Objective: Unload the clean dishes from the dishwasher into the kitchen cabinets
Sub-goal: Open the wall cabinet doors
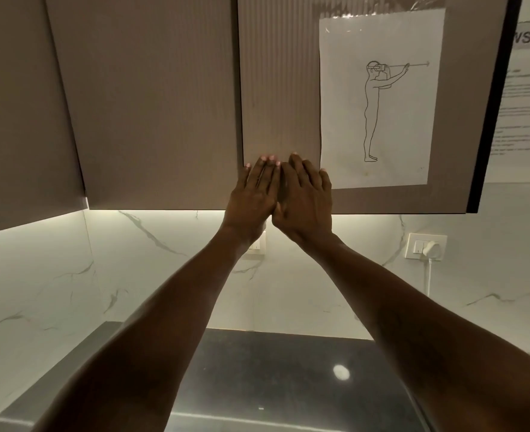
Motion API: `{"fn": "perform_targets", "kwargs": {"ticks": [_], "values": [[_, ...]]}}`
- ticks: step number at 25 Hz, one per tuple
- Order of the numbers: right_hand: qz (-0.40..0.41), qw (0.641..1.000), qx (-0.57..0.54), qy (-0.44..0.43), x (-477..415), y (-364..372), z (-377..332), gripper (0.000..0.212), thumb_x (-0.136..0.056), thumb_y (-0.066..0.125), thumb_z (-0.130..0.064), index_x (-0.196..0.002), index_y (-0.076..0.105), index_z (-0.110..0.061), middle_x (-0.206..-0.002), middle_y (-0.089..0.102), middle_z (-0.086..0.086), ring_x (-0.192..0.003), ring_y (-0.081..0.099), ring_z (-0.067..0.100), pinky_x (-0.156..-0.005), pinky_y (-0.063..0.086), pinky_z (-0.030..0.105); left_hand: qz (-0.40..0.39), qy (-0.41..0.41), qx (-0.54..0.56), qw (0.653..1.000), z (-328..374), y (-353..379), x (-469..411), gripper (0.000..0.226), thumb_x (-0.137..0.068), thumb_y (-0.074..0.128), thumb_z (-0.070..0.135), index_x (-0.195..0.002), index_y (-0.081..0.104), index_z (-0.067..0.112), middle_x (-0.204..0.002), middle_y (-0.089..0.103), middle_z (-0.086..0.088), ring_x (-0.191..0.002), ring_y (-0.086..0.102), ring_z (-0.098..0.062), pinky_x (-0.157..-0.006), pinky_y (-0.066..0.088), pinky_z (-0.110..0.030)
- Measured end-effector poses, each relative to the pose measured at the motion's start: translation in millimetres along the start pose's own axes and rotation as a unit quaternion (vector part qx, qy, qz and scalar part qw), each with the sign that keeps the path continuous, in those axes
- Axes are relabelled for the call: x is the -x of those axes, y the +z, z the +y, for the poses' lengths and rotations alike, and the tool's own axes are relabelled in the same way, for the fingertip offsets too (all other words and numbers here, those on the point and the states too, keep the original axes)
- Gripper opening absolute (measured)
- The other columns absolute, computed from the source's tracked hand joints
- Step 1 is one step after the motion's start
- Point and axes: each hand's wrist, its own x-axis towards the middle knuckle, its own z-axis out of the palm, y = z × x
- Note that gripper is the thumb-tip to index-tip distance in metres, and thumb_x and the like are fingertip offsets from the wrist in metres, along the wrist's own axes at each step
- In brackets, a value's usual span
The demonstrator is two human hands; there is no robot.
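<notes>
A: What do we record behind the work area?
B: We record a white marble-veined wall point(164, 275), brightest along its top edge.
A: And below?
B: We note a dark glossy countertop point(273, 369); a white wall socket point(426, 247), plug inserted, at right.

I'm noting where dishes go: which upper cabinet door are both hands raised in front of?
The ribbed door bearing the taped figure drawing; left hand and right hand overlap it, not the plain door leftward.
</notes>
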Motion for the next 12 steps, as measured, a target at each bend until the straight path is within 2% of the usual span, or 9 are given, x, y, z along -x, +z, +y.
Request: {"fn": "perform_targets", "kwargs": {"ticks": [5,8,12], "values": [[0.015,1.0,-0.016,0.009,11,-20,-11,0.081,-0.085,0.042,-0.062,-0.147,0.046,-0.011,-0.157,0.041,0.014,-0.146,0.037,0.034,-0.117,0.03,0.056,0.004,0.005,0.013,1.0,-2,-26,11,0.091,-0.084,0.078,0.024,-0.157,0.027,0.006,-0.164,0.025,-0.015,-0.153,0.017,-0.036,-0.119,0.02,-0.064],[0.022,1.0,-0.018,0.013,19,-34,-17,0.083,-0.084,0.045,-0.065,-0.148,0.045,-0.011,-0.158,0.039,0.013,-0.146,0.035,0.034,-0.116,0.031,0.056,0.021,0.017,0.046,0.999,-1,-45,22,0.092,-0.078,0.083,0.017,-0.154,0.034,0.004,-0.161,0.032,-0.018,-0.15,0.025,-0.04,-0.116,0.032,-0.061],[0.008,1.0,-0.017,0.022,26,-55,-24,0.093,-0.083,0.053,-0.071,-0.153,0.039,-0.012,-0.161,0.034,0.012,-0.149,0.031,0.034,-0.118,0.028,0.058,0.02,0.05,0.072,0.996,1,-80,37,0.086,-0.078,0.08,0.006,-0.152,0.036,0.0,-0.158,0.035,-0.022,-0.147,0.029,-0.043,-0.115,0.034,-0.059]]}}
